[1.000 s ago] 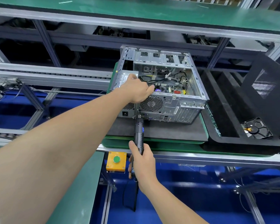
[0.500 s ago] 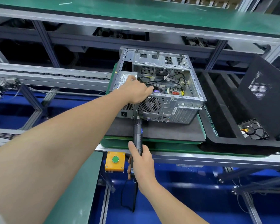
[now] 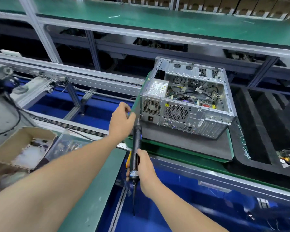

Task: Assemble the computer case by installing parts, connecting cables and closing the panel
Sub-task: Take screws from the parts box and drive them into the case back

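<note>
Left hand (image 3: pixel 121 122) has left the open grey metal computer case (image 3: pixel 182 104) beyond it, grasp unclear; right hand (image 3: pixel 144 171) grips black electric screwdriver (image 3: pixel 136 141); next screw likely.

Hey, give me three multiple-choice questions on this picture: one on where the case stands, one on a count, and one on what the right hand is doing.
1. The case stands on:
A) a dark mat
B) a wooden crate
C) bare floor

2. Its rear shows how many round grilles?
A) one
B) two
C) four

3. The right hand:
A) lies flat on the case
B) holds the screwdriver
C) holds a hammer

Answers:
1 A, the mat shows under and in front of the case.
2 B, a smaller grille sits beside a larger one.
3 B, its fingers curl round the tool's lower body.
</note>
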The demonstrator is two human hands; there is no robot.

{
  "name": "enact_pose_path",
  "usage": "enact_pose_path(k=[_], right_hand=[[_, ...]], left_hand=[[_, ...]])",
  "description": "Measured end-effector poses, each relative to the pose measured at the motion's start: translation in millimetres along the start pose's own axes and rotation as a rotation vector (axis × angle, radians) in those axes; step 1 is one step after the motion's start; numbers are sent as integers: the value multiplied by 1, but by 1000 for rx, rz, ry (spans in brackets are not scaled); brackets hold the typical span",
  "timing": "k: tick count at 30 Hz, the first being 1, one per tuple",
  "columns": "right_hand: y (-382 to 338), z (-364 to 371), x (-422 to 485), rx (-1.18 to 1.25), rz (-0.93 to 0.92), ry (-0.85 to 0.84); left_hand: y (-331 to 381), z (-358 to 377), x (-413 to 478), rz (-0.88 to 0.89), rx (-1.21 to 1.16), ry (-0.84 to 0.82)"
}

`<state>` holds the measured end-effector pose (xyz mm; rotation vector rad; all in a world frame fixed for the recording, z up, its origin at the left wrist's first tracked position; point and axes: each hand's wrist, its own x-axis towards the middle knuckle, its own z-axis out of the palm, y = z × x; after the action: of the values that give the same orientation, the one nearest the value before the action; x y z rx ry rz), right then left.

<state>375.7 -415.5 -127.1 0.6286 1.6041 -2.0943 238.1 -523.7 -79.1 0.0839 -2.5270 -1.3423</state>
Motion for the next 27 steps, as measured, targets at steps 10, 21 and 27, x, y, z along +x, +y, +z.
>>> enact_pose_path(k=[10, 21, 27], right_hand=[[31, 93, 34, -277, 94, -239], [75, 103, 44, -703, 76, -118], [75, 107, 48, -772, 42, -149]], left_hand=[[-100, -97, -95, -519, -66, -343], [-136, -99, -135, -571, 300, -312], [-149, -96, -140, -576, 286, -210]])
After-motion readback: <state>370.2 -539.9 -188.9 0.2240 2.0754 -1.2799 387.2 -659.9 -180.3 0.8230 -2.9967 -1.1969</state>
